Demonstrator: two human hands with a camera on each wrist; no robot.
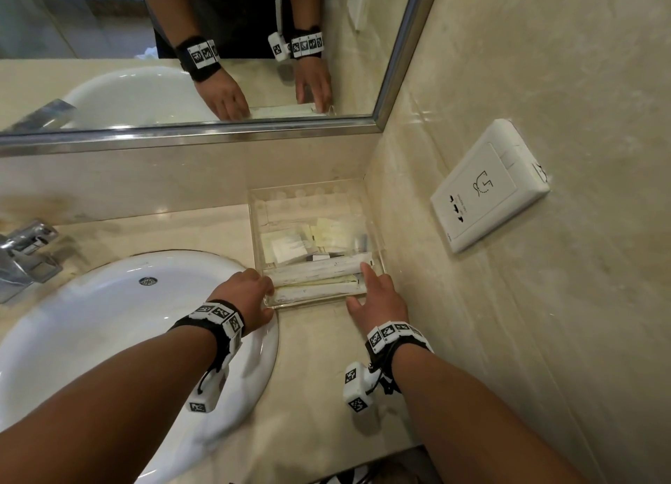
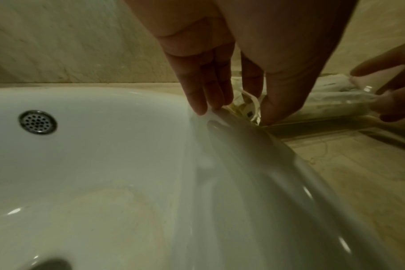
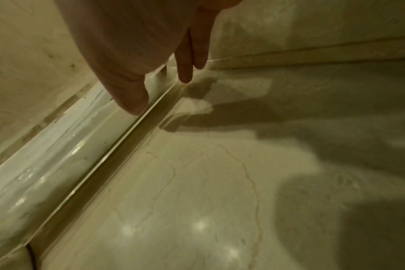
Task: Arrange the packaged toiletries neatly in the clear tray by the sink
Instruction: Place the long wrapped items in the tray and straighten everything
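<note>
Clear tray (image 1: 308, 200): left hand (image 1: 248, 296), right hand (image 1: 377, 302) touching it (fingers (image 1: 367, 272) outstretched).

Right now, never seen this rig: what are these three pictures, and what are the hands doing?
No robot: a person's bare hands, with marker bands and a small camera on each wrist. The head view looks down from a head-worn camera; the other two look along each hand. A clear tray sits in the counter corner beside the white sink, below a mirror. Across its front lie long white packets, behind them small sachets. The left hand rests at the tray's left front corner, the right hand on the packets' right end; neither visibly grips anything.
</note>
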